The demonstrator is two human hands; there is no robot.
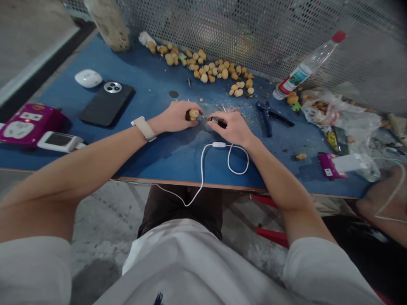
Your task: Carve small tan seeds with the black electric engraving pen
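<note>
My left hand (178,116), a pale band on its wrist, is closed round a tan, rounded, nut-like piece (193,114), which shows between thumb and fingers. Just to its right, my right hand (231,126) grips a small dark tool (219,122) whose thin metal tip points at the piece. Whether the tip touches it I cannot tell. My right fingers cover most of the tool. Pale dust and crumbs lie on the blue table (159,159) around both hands. A white cord with an inline switch (218,145) loops below them.
Several tan nut-like pieces (219,70) lie along the perforated metal screen (203,29). Blue-handled pliers (266,116), a bottle (310,65) and plastic bags (343,114) are on the right. A phone (107,103), white case (88,78) and purple power socket (28,125) are left. Another person's arm (384,199) shows at far right.
</note>
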